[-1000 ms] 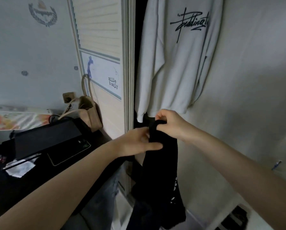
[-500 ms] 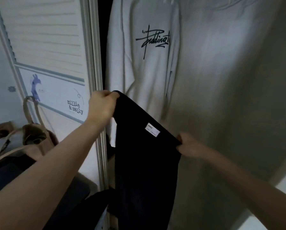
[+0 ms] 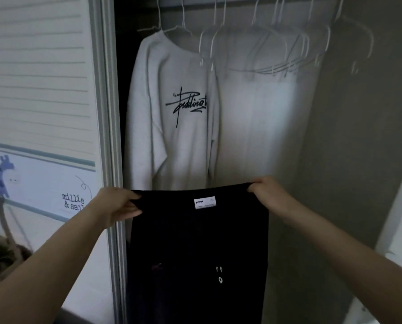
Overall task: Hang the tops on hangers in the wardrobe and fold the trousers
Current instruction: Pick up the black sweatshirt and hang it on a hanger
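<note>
I hold a black garment (image 3: 195, 242) stretched out flat in front of the open wardrobe, a white label at the middle of its top edge. My left hand (image 3: 118, 206) grips its top left corner and my right hand (image 3: 267, 195) grips its top right corner. The cloth hangs straight down between my arms. Behind it a white sweatshirt (image 3: 172, 118) with black script lettering hangs on a hanger. To its right several bare white wire hangers (image 3: 277, 50) hang from the rail.
The wardrobe's sliding door (image 3: 43, 113), white with slats and a printed panel, stands at the left. A beige bag strap (image 3: 3, 218) shows at the lower left. The wardrobe's right side wall (image 3: 359, 160) is bare.
The garment was bunched between both hands; my hands have moved apart and spread its top edge level. My view has risen to the rail and hangers.
</note>
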`<state>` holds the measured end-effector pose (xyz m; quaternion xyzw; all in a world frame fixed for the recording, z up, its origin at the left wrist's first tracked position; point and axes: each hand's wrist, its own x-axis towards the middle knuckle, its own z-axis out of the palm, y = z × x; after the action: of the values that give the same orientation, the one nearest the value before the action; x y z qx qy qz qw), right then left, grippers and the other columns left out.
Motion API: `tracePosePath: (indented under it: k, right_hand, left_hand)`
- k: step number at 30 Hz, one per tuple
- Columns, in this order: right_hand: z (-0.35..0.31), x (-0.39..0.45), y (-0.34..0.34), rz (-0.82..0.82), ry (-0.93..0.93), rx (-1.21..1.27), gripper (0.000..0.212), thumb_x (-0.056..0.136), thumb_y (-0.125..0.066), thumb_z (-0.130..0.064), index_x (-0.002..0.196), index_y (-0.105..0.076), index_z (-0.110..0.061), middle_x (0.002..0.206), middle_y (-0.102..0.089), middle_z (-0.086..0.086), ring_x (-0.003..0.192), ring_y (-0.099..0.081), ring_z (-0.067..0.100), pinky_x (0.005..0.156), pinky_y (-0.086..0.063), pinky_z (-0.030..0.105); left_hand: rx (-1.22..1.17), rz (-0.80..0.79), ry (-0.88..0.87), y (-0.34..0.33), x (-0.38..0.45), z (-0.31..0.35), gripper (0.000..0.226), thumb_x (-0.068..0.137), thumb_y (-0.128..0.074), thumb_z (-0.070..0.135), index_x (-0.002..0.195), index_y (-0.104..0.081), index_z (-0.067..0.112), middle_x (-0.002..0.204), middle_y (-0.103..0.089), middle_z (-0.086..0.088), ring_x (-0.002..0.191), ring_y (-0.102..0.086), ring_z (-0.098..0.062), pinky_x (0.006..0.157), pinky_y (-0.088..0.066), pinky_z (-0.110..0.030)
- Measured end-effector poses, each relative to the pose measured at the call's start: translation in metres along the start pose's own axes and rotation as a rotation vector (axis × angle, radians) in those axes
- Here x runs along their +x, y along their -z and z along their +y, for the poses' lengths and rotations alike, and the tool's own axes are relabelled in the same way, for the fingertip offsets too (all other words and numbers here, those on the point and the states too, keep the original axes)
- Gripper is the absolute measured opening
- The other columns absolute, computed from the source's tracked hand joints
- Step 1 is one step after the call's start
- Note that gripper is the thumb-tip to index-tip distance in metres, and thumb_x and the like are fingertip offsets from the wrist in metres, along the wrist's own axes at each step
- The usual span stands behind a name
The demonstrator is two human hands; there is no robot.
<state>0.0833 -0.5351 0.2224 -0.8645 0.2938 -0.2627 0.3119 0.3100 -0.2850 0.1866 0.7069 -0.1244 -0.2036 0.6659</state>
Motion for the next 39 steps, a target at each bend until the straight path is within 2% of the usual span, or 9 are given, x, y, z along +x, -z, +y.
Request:
tracePosePath:
  k: [3,5,9,12,15,20,25,32,39]
  right_hand:
    - [0.01,0.009,0.003,-0.006,-0.018,-0.17,0.03,0.081,-0.053,0.0,0.054,-0.047,-0.012,0.052,-0.042,0.002,0.049,-0.04,0.012,0.047,-0.026,0.026]
    - [0.015,0.015,0.001,-0.105,-0.071,-0.209,0.018,0.082,-0.052,0.0,0.065,-0.055,-0.006,0.06,-0.047,0.008,0.055,-0.046,0.016,0.051,-0.034,0.024]
    - [0.0,0.027,-0.01,-0.695,-0.118,-0.308,0.019,0.091,-0.046,-0.004,0.101,-0.062,-0.004,0.085,-0.059,0.012,0.072,-0.059,0.02,0.074,-0.053,0.036]
    - [-0.035,0.047,-0.013,-0.791,-0.035,-0.25,0.011,0.097,-0.048,-0.01,0.097,-0.058,-0.014,0.089,-0.06,0.005,0.073,-0.059,0.013,0.074,-0.05,0.028]
    - [-0.082,0.085,0.0,-0.634,0.137,-0.103,0.017,0.099,-0.047,-0.011,0.109,-0.059,-0.006,0.093,-0.065,0.006,0.074,-0.063,0.011,0.069,-0.05,0.022]
    - [-0.187,0.136,0.048,-0.118,0.531,0.137,0.014,0.095,-0.054,-0.009,0.088,-0.066,-0.007,0.079,-0.068,0.006,0.07,-0.067,0.013,0.064,-0.058,0.023]
    - [-0.282,0.185,0.073,0.439,0.938,-0.457,0.022,0.095,-0.044,-0.011,0.103,-0.064,-0.009,0.1,-0.065,0.013,0.091,-0.061,0.028,0.077,-0.05,0.033]
    - [-0.328,0.26,0.085,0.581,0.709,-0.87,0.032,0.092,-0.05,-0.007,0.122,-0.056,-0.002,0.122,-0.057,0.021,0.11,-0.057,0.035,0.083,-0.045,0.037]
    - [-0.306,0.311,0.089,0.47,0.55,-0.624,0.033,0.092,-0.042,-0.017,0.119,-0.059,-0.007,0.119,-0.059,0.016,0.11,-0.055,0.037,0.077,-0.039,0.038]
  left_hand:
    - [-0.382,-0.24,0.178,-0.003,-0.003,0.016,0.007,0.092,-0.057,0.007,0.088,-0.061,0.002,0.071,-0.069,-0.012,0.076,-0.066,-0.022,0.081,-0.055,-0.035]
    - [-0.42,-0.324,0.19,-0.004,-0.002,0.025,0.004,0.084,-0.062,0.012,0.085,-0.063,0.008,0.076,-0.067,-0.007,0.079,-0.064,-0.02,0.073,-0.051,-0.035]
    - [-0.484,-0.356,0.12,-0.013,0.005,0.046,0.014,0.072,-0.064,0.015,0.061,-0.068,0.01,0.064,-0.065,-0.005,0.057,-0.066,-0.02,0.067,-0.05,-0.033]
    - [-0.507,-0.339,0.008,-0.023,0.018,0.062,0.032,0.086,-0.059,0.016,0.056,-0.067,0.01,0.057,-0.063,-0.005,0.049,-0.065,-0.019,0.052,-0.056,-0.029]
    - [-0.447,-0.367,-0.081,-0.033,0.027,0.085,0.035,0.086,-0.062,0.017,0.053,-0.07,0.011,0.059,-0.067,-0.006,0.051,-0.067,-0.018,0.049,-0.055,-0.027]
    - [-0.395,-0.3,-0.175,-0.047,0.05,0.124,0.022,0.089,-0.063,0.017,0.07,-0.066,0.008,0.063,-0.068,-0.008,0.052,-0.065,-0.019,0.049,-0.056,-0.026]
    - [-0.36,-0.207,-0.258,-0.059,0.076,0.163,0.014,0.089,-0.064,0.014,0.08,-0.065,0.004,0.066,-0.069,-0.011,0.054,-0.065,-0.021,0.05,-0.056,-0.027]
    - [-0.376,-0.132,-0.352,-0.058,0.106,0.193,0.014,0.087,-0.067,0.013,0.078,-0.065,0.003,0.065,-0.069,-0.012,0.055,-0.066,-0.023,0.051,-0.055,-0.029]
    - [-0.385,-0.088,-0.367,-0.054,0.123,0.203,0.013,0.086,-0.068,0.012,0.079,-0.065,0.001,0.064,-0.068,-0.013,0.054,-0.066,-0.023,0.047,-0.055,-0.03]
